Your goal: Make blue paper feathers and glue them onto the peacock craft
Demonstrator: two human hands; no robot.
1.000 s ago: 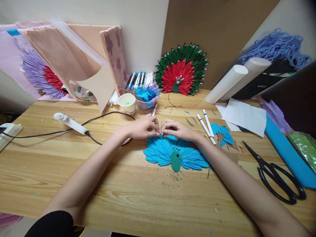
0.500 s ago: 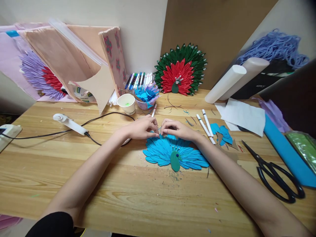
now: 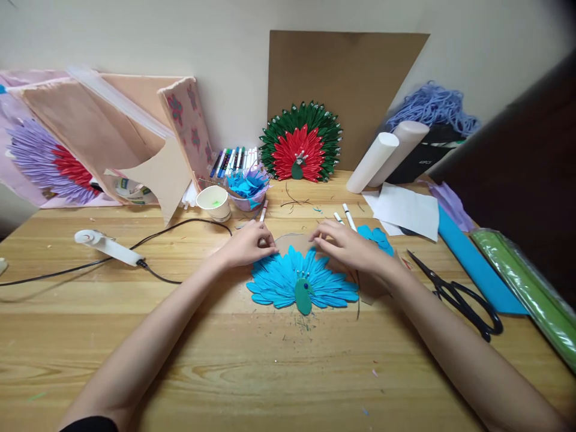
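Three peacock fans are counted: a blue fan, a red-and-green fan and a purple fan. Two white rolls and three loose markers are seen on the table. One pair of scissors, one paper cup and one glue gun are found.

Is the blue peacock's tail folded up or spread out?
Spread out. The blue peacock has its paper feathers fanned out in a half circle, lying flat on the table.
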